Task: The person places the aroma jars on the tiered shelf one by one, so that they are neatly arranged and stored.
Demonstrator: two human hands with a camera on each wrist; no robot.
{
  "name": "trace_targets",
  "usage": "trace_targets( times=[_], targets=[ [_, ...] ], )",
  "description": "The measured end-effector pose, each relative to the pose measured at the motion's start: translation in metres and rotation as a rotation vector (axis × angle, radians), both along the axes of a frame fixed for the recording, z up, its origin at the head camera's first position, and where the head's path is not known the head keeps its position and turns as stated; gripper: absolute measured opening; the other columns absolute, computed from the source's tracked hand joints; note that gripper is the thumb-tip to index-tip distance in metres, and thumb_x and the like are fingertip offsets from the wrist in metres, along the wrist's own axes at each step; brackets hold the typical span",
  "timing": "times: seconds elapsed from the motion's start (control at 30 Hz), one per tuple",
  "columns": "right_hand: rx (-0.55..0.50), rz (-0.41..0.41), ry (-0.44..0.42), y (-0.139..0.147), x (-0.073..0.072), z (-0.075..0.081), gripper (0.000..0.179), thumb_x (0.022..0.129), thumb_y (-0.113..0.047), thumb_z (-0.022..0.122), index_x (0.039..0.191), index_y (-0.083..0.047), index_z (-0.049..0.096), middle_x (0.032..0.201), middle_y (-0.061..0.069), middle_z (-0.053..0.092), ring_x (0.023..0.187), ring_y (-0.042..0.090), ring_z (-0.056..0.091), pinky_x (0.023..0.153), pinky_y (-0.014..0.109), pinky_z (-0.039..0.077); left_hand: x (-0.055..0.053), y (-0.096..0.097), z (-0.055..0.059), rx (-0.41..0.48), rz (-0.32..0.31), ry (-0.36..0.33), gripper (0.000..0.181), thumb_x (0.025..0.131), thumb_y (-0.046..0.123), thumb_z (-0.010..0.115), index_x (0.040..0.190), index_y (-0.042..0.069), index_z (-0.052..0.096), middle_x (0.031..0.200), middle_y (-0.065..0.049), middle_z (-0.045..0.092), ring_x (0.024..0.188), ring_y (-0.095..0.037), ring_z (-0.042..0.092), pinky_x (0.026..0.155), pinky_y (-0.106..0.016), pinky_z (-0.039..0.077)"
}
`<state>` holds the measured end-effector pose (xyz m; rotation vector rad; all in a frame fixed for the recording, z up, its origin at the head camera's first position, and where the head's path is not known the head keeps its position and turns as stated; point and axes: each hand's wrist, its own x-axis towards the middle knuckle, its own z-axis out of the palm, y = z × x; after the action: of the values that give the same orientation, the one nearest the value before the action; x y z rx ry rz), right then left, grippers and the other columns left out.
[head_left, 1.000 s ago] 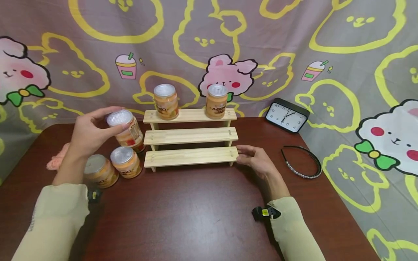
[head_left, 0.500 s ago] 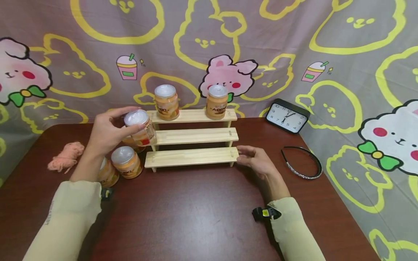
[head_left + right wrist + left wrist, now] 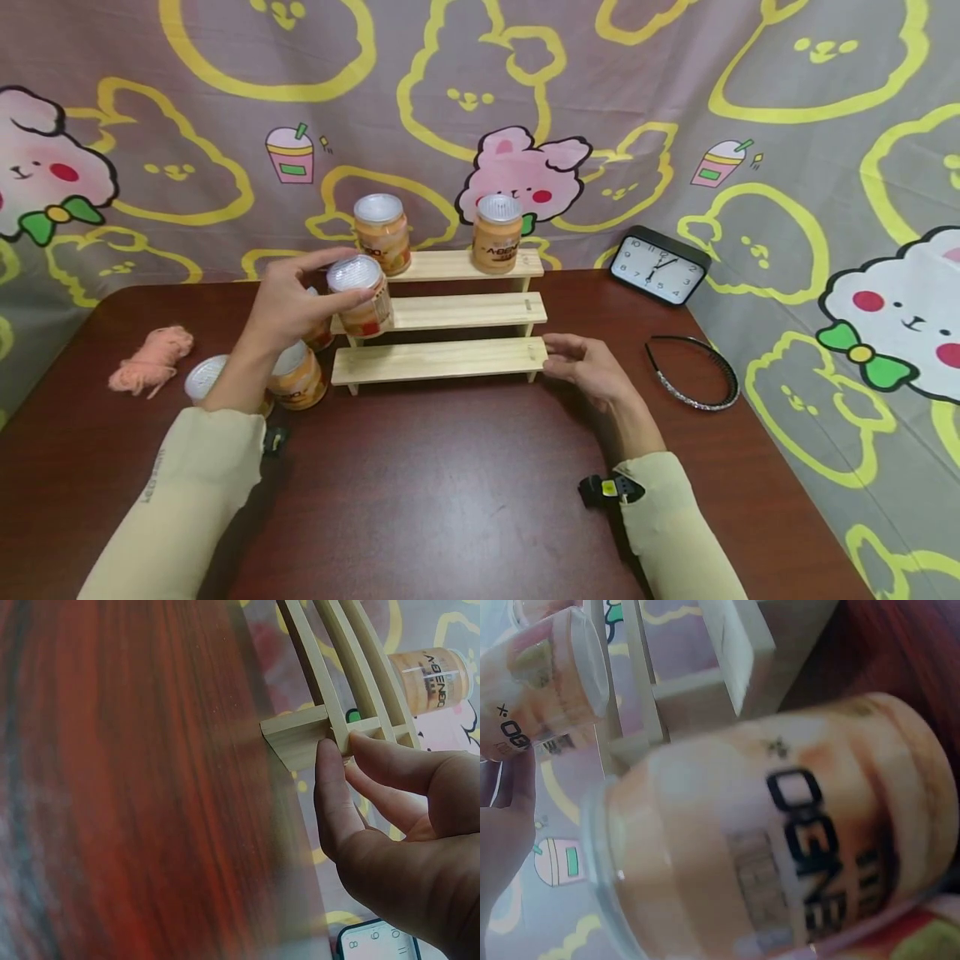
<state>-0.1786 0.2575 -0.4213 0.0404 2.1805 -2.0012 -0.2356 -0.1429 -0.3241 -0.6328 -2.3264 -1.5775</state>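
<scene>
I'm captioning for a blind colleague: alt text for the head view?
A person's left-hand grip holds a jar near a tiered wooden shelf; the right-hand grip pinches its lowest board. Two jars stand on the top board.

I wear pale cream sleeves [image 3: 686,525], the left printed with dark lettering [image 3: 152,479]; beside my right cuff [image 3: 660,472] sits a black strap [image 3: 592,492] with a yellow patch [image 3: 609,489].

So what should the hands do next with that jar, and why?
The left hand should probably lower its jar onto the middle shelf: the jar appears by that shelf's left end, the top shelf already bears two jars, and the right hand holds the bottom shelf.
</scene>
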Motion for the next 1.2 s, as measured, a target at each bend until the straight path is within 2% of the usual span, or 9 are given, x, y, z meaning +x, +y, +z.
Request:
trace_targets(
  times=[0.1, 0.2, 0.4, 0.63, 0.8, 0.97, 1.2],
  targets=[
    [-0.002, -0.001, 0.002, -0.001, 0.000, 0.000, 0.051, 0.093, 0.011, 0.063, 0.143, 0.011, 0.048, 0.134, 0.030, 0.054, 0.099, 0.012, 0.065, 0.086, 0.025, 0.056, -0.001, 0.007, 0.001, 0.012, -0.036, 0.002, 0.047, 0.079, 0.006, 0.087, 0.123, 0.001, 0.072, 0.114, -0.014, 0.071, 0.088, -0.010, 0.065, 0.070, -0.017, 0.053],
    [-0.009, -0.003, 0.002, -0.001, -0.001, -0.001, 0.052, 0.093, 0.012, 0.063, 0.143, 0.012, 0.048, 0.134, 0.030, 0.054, 0.099, 0.012, 0.065, 0.086, 0.026, 0.056, -0.002, 0.015, 0.001, 0.026, -0.061, -0.022, 0.046, 0.079, 0.007, 0.087, 0.123, 0.001, 0.072, 0.112, -0.016, 0.071, 0.089, -0.012, 0.066, 0.071, -0.019, 0.054],
    [-0.004, -0.007, 0.001, -0.002, 0.000, 0.000, 0.052, 0.092, 0.013, 0.063, 0.142, 0.012, 0.048, 0.135, 0.030, 0.054, 0.099, 0.011, 0.065, 0.085, 0.025, 0.056, -0.003, 0.033, 0.003, -0.007, -0.092, -0.048, 0.048, 0.079, 0.009, 0.088, 0.124, 0.001, 0.072, 0.112, -0.017, 0.071, 0.094, -0.016, 0.064, 0.076, -0.021, 0.053],
    [0.017, -0.014, -0.015, -0.003, 0.001, -0.001, 0.052, 0.093, 0.011, 0.064, 0.143, 0.011, 0.049, 0.136, 0.029, 0.054, 0.101, 0.012, 0.064, 0.084, 0.025, 0.056, -0.006, 0.054, 0.003, -0.048, -0.090, -0.030, 0.048, 0.076, 0.018, 0.092, 0.118, 0.003, 0.075, 0.111, -0.013, 0.073, 0.097, -0.019, 0.063, 0.081, -0.028, 0.053],
    [0.006, -0.006, 0.001, -0.006, -0.001, 0.000, 0.052, 0.093, 0.011, 0.064, 0.142, 0.011, 0.049, 0.136, 0.030, 0.054, 0.101, 0.012, 0.065, 0.085, 0.025, 0.056, -0.009, 0.066, 0.001, -0.013, -0.111, -0.048, 0.048, 0.075, 0.017, 0.092, 0.117, 0.002, 0.075, 0.109, -0.014, 0.073, 0.094, -0.021, 0.065, 0.078, -0.027, 0.055],
    [0.013, -0.003, 0.014, -0.007, -0.002, 0.001, 0.051, 0.092, 0.011, 0.065, 0.141, 0.012, 0.050, 0.134, 0.030, 0.055, 0.102, 0.013, 0.064, 0.084, 0.024, 0.056, -0.013, 0.076, -0.003, 0.023, -0.130, -0.029, 0.048, 0.075, 0.013, 0.092, 0.117, -0.001, 0.074, 0.107, -0.015, 0.073, 0.091, -0.019, 0.066, 0.076, -0.027, 0.056],
    [0.026, -0.013, -0.013, -0.002, 0.000, 0.001, 0.051, 0.093, 0.010, 0.064, 0.142, 0.012, 0.049, 0.136, 0.030, 0.053, 0.103, 0.014, 0.063, 0.085, 0.024, 0.055, -0.017, 0.093, -0.006, 0.091, -0.172, -0.043, 0.046, 0.075, 0.007, 0.091, 0.116, -0.004, 0.073, 0.107, -0.018, 0.072, 0.089, -0.022, 0.069, 0.075, -0.026, 0.058]
  ],
)
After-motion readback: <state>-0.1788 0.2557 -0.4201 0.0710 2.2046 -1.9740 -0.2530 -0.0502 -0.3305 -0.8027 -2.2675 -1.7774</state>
